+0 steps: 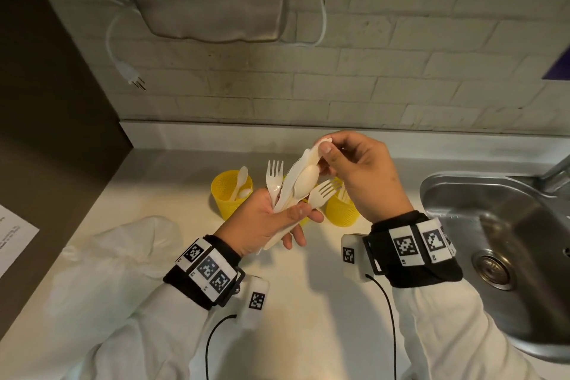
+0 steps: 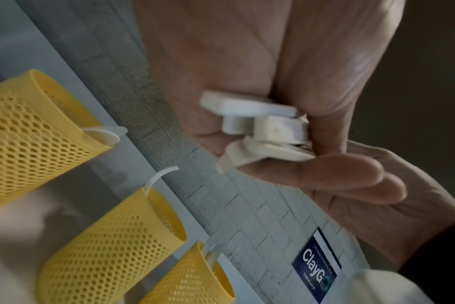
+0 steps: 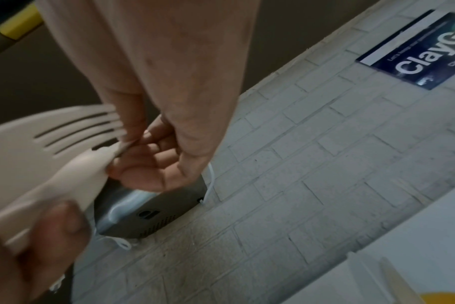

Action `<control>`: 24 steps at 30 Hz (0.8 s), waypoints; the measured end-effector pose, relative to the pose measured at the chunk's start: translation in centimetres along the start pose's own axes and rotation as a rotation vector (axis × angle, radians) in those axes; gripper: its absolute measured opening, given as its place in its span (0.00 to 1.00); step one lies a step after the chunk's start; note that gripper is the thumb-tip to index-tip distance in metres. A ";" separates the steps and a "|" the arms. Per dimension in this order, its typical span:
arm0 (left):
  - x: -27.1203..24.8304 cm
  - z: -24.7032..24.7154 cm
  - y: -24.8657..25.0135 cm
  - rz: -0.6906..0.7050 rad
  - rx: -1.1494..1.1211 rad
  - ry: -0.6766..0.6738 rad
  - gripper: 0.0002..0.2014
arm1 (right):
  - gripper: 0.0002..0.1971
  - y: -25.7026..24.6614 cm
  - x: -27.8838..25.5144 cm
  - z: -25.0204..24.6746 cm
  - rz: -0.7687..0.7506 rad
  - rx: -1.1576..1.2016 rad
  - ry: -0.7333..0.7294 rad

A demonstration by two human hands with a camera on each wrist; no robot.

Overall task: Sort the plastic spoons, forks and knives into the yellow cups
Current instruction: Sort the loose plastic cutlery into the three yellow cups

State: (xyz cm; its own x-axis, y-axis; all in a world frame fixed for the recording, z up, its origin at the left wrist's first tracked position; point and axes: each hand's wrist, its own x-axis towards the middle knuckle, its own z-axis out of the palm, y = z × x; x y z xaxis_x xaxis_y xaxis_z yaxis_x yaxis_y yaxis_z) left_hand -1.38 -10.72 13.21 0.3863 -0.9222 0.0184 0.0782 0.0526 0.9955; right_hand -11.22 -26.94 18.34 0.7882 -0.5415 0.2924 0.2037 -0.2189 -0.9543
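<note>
cutlery (image 1: 296, 185): matt white plastic | cups (image 2: 34, 131): yellow perforated mesh plastic | sink (image 1: 505, 244): brushed steel | wall (image 1: 401, 55): rough painted brick

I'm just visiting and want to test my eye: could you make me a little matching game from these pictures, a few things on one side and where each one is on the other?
Things:
1. bundle of cutlery
2. spoon
3. sink
4. plug

Places:
A. dangling against the brick wall
B. pinched by the right hand
C. gripped in the left hand
D. set into the counter, on the right

Pairs: 1-C, 2-B, 3-D, 4-A
</note>
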 end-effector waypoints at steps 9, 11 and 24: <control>-0.1 -0.3 -0.1 -0.020 0.017 -0.031 0.11 | 0.07 0.6 0.3 0.0 0.053 0.088 -0.044; -0.2 -0.3 -0.2 -0.025 0.030 -0.037 0.11 | 0.07 0.5 0.5 -0.2 0.060 0.150 0.013; -0.5 -0.7 -0.3 -0.074 0.107 -0.060 0.14 | 0.09 -2.7 2.0 -5.0 -0.150 0.776 0.455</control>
State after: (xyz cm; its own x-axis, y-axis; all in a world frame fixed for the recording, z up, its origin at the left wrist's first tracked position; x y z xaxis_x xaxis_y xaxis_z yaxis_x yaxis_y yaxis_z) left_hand -1.01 -9.98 12.86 0.3274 -0.9434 -0.0530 0.0047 -0.0545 0.9985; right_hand -13.08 -31.48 21.83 0.4503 -0.8555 0.2555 0.7488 0.2060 -0.6299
